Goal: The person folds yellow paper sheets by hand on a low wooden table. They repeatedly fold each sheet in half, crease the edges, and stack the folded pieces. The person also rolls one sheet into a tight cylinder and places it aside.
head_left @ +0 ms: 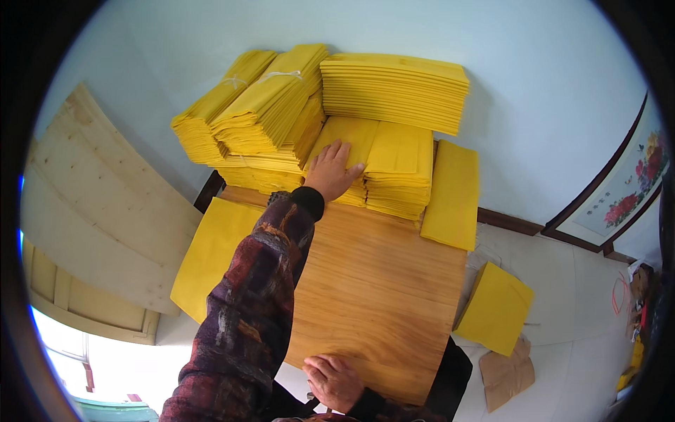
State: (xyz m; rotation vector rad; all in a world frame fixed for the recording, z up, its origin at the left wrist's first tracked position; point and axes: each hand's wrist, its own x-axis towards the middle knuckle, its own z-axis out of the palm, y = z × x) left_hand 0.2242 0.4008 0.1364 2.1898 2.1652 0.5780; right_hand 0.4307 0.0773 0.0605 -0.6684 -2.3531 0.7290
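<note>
1. Across the far side of the counter (380,281), two low yellow stacks stand side by side: a left stack (351,133) and a right stack (402,148).
2. One left hand (334,172) lies palm down on the left stack, fingers lightly spread and thumb apart, grasping nothing.
3. One right hand (334,383) rests at the counter's near edge, fingers loosely curled; I cannot tell whether it holds anything.
4. Far left, two tied bundles (271,102) lie side by side, each with one white tie (283,74), above more folded yellow layers (260,177) too merged to count.
5. Behind the two low stacks rises one thick yellow stack (394,88).
6. Three other yellow pieces show: one upright slab (450,197) at the counter's far right, one flat piece (218,250) at left, one block (496,309) low at right.
7. Beside that block, one brown sheet (508,376) lies on the floor (576,366).
8. One pale board (105,197) leans left; one framed flower picture (619,186) stands right.
</note>
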